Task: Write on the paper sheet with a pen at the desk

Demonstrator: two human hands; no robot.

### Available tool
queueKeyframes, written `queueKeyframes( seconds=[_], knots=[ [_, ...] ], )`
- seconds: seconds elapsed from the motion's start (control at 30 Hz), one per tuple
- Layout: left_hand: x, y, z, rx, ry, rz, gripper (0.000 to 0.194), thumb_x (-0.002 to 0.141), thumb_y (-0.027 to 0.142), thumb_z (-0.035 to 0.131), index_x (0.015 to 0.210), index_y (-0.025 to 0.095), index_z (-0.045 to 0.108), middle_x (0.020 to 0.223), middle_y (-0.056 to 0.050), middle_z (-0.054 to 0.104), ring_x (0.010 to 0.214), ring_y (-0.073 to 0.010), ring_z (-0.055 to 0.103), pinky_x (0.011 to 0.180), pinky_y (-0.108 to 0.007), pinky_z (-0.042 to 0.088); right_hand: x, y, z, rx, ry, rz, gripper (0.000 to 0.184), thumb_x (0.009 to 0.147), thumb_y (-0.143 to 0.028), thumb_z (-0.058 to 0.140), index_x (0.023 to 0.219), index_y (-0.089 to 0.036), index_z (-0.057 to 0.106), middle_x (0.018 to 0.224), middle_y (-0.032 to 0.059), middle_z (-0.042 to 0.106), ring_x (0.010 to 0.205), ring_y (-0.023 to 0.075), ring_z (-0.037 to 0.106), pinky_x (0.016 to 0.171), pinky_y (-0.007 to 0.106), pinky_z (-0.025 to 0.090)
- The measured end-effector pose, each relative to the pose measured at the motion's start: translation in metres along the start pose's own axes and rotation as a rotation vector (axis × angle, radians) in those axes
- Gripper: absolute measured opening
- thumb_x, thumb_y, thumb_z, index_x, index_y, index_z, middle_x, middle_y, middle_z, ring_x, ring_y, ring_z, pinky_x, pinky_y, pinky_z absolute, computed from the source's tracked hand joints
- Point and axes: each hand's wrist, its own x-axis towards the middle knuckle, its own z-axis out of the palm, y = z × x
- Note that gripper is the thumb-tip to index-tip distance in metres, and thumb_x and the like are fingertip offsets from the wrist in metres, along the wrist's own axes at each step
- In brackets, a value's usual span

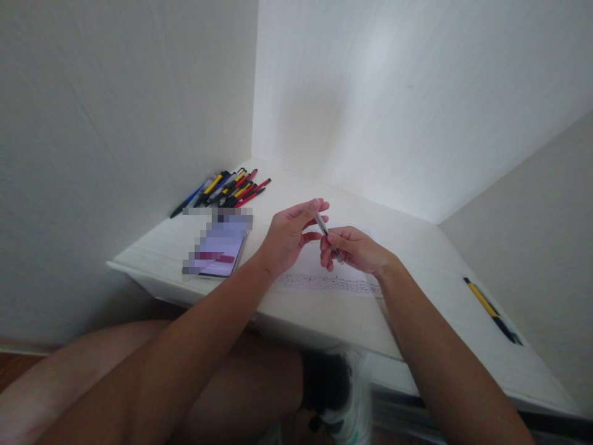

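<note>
Both of my hands meet over the middle of a white table (417,247) and hold one thin grey pen (323,225). My left hand (290,235) pinches the pen's upper end between thumb and fingertips. My right hand (354,249) is curled around its lower part. Under the hands lies a white sheet of paper (333,281) with faint red scribbles along its near edge.
A pile of several pens (229,188) in blue, yellow, red and black lies at the table's far left corner. A phone (221,250) with a lit screen rests left of my hands. One yellow-and-black pen (492,310) lies at the right. Walls enclose the table; my knees are below.
</note>
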Motion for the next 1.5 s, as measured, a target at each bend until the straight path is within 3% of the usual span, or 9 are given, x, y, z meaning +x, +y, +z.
queueKeyframes(
  seconds=[0.17,0.47,0.8,0.9,1.07,1.27,1.4,1.43,1.5],
  knots=[
    [0.001,-0.004,0.004,0.102,0.229,0.068,0.023,0.072,0.035,0.086,0.082,0.016,0.076,0.091,-0.007,0.070,0.070,-0.0112,0.058,0.055,-0.022,0.046,0.004,0.003,-0.001,-0.084,0.118,-0.027,0.032,0.093,-0.049,0.065,0.090,-0.017,0.072,0.081,0.0058,0.075,0.064,0.0142,0.066,0.063,0.029,0.048],
    [-0.003,0.005,-0.002,0.064,-0.187,-0.009,0.024,0.084,0.039,0.076,0.099,0.020,0.080,0.113,-0.011,0.071,0.096,-0.0217,0.068,0.060,-0.023,0.050,-0.006,0.003,-0.005,0.096,-0.153,-0.003,0.042,0.091,-0.058,0.064,0.084,-0.016,0.064,0.071,0.0042,0.071,0.056,0.0138,0.064,0.052,0.026,0.047],
    [-0.003,0.006,-0.002,0.071,-0.257,-0.016,0.029,0.085,0.043,0.074,0.104,0.021,0.079,0.112,-0.012,0.072,0.103,-0.0239,0.068,0.060,-0.022,0.049,-0.009,-0.003,-0.001,0.147,-0.162,0.043,0.041,0.087,-0.058,0.067,0.079,-0.019,0.061,0.057,0.0017,0.065,0.049,0.0140,0.059,0.045,0.025,0.039],
    [-0.005,0.013,0.003,0.078,-0.127,-0.012,0.023,0.087,0.038,0.072,0.099,0.020,0.078,0.119,-0.011,0.069,0.097,-0.0196,0.066,0.061,-0.021,0.047,-0.010,-0.007,-0.004,0.176,0.003,-0.053,0.041,0.082,-0.058,0.072,0.094,-0.019,0.069,0.062,0.0011,0.067,0.052,0.0133,0.057,0.053,0.028,0.043],
    [-0.001,0.011,0.002,0.010,0.126,-0.020,0.019,0.084,0.034,0.075,0.096,0.021,0.078,0.114,-0.009,0.069,0.081,-0.0118,0.060,0.059,-0.020,0.042,-0.013,-0.014,-0.011,0.205,0.308,-0.207,0.089,0.069,-0.093,0.050,0.124,-0.025,0.066,0.107,0.0104,0.072,0.082,0.0213,0.064,0.074,0.038,0.052],
    [0.004,-0.009,-0.004,0.242,0.075,0.017,0.032,0.079,0.041,0.080,0.101,0.018,0.077,0.096,-0.009,0.071,0.074,-0.0140,0.058,0.060,-0.025,0.044,0.007,-0.004,-0.003,0.135,0.550,-0.257,0.045,0.082,-0.065,0.066,0.100,-0.024,0.071,0.074,0.0037,0.064,0.064,0.0151,0.055,0.062,0.031,0.047],
    [-0.009,-0.012,0.005,0.701,0.270,0.208,0.037,0.082,0.047,0.077,0.102,0.017,0.068,0.063,-0.001,0.060,0.057,-0.0150,0.052,0.057,-0.030,0.038,0.019,0.001,0.000,0.224,0.743,-0.185,0.036,0.089,-0.054,0.059,0.093,-0.020,0.070,0.075,0.0057,0.068,0.057,0.0133,0.055,0.055,0.030,0.044],
    [-0.016,-0.011,0.010,0.865,0.252,0.265,0.035,0.085,0.049,0.073,0.100,0.017,0.066,0.061,0.000,0.057,0.056,-0.0155,0.051,0.059,-0.031,0.038,0.020,0.001,-0.001,0.269,0.733,-0.184,0.035,0.089,-0.052,0.059,0.098,-0.020,0.070,0.084,0.0071,0.072,0.062,0.0141,0.060,0.056,0.029,0.046],
    [-0.037,-0.008,0.021,1.194,-0.012,0.308,0.034,0.090,0.051,0.065,0.097,0.017,0.065,0.068,-0.004,0.061,0.063,-0.0191,0.056,0.066,-0.034,0.042,0.020,0.002,-0.002,0.326,0.701,-0.195,0.034,0.086,-0.048,0.063,0.104,-0.020,0.069,0.097,0.0083,0.075,0.073,0.0162,0.067,0.058,0.028,0.049]
  ],
)
